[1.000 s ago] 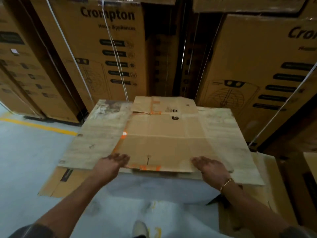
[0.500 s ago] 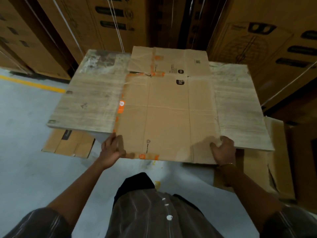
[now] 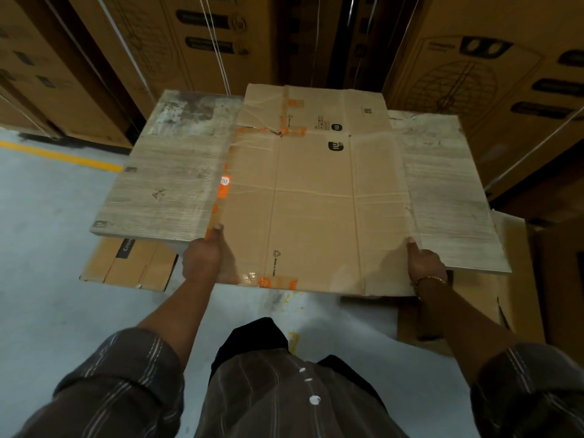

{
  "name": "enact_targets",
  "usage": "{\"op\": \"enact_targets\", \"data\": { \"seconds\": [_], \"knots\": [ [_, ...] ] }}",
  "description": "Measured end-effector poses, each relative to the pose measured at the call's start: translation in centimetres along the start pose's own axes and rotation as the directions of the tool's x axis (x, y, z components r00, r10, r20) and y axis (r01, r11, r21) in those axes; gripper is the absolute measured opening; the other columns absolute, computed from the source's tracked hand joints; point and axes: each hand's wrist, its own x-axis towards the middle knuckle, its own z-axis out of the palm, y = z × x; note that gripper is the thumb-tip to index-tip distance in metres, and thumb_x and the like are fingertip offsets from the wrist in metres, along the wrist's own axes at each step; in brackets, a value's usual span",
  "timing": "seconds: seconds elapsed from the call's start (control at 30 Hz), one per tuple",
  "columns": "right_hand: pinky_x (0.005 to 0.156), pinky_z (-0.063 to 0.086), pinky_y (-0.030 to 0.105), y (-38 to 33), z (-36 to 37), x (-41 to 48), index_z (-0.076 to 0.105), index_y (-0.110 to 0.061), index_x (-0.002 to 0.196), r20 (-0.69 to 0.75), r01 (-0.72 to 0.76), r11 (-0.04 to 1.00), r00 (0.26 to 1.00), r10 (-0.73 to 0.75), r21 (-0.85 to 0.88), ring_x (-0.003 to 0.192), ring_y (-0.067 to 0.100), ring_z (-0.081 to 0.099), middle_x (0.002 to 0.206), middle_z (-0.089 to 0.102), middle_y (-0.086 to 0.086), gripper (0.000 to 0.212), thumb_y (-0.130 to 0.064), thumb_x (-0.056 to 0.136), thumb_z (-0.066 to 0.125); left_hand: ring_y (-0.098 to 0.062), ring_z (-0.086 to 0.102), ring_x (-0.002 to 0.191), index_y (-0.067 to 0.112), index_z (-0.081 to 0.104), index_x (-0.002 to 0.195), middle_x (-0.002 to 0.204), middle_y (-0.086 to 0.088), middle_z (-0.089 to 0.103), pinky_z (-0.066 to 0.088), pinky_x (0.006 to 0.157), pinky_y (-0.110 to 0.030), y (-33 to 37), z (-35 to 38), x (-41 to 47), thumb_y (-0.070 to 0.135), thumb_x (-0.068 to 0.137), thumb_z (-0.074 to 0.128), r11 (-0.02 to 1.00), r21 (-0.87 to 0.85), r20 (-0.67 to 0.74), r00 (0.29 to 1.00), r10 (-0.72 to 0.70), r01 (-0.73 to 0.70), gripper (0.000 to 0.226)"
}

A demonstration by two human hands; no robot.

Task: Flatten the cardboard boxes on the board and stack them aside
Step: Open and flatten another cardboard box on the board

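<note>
A flattened brown cardboard box point(image 3: 313, 213) with orange tape lies spread across the pale wooden board point(image 3: 164, 184). Its near edge overhangs the board's front. My left hand point(image 3: 202, 259) grips the box's near left corner, thumb on top. My right hand point(image 3: 425, 263), with a bracelet at the wrist, grips the near right corner, thumb on top as well. The box's far flaps reach past the board's back edge.
Tall printed cartons point(image 3: 493, 74) stand stacked close behind and to the right of the board. Flat cardboard point(image 3: 126, 267) lies on the grey floor under the board's left, and more cardboard point(image 3: 512, 279) sits under its right. A yellow floor line point(image 3: 60, 154) runs at left.
My hands went from pressing flat on the box's near edge to gripping its two near corners. The box has slid toward me over the board's front edge, and the view has tipped downward.
</note>
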Motion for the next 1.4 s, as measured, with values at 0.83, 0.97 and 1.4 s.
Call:
{"op": "enact_targets", "data": {
  "seconds": [0.83,0.97,1.4],
  "knots": [
    [0.057,0.033,0.03,-21.9,17.2,-23.8,0.038,-0.005,0.061,0.01,0.537,0.817,0.835,-0.551,0.21,0.059,0.021,0.042,0.059,0.046,0.007,0.063,-0.056,0.094,0.054,-0.035,0.052,0.067,-0.003,0.054,0.067,0.061,-0.015,0.053,0.032,0.056,-0.037,-17.6,-34.5,4.1,0.064,0.094,0.048,0.953,-0.259,-0.554,0.832,-0.012,-0.158,0.073],
    [0.058,0.031,0.038,-26.8,24.6,-30.3,0.03,-0.014,0.057,0.015,0.587,0.782,0.797,-0.603,0.208,0.053,0.017,0.035,0.054,0.036,0.002,0.06,-0.052,0.094,0.057,-0.035,0.052,0.068,0.004,0.053,0.064,0.065,-0.015,0.055,0.035,0.061,-0.037,-22.3,-42.2,8.3,0.065,0.093,0.048,0.951,-0.279,-0.58,0.812,-0.058,-0.132,0.068],
    [0.055,0.034,0.031,-37.0,43.6,-38.3,0.035,-0.01,0.061,0.121,0.511,0.829,0.83,-0.545,0.225,0.059,0.023,0.045,0.06,0.047,0.008,0.062,-0.06,0.094,0.05,-0.04,0.056,0.072,0.005,0.059,0.069,0.069,-0.018,0.059,0.041,0.064,-0.039,-29.6,-55.4,24.6,0.072,0.09,0.046,0.965,-0.258,-0.588,0.801,-0.115,-0.051,0.072]
  ]
}}
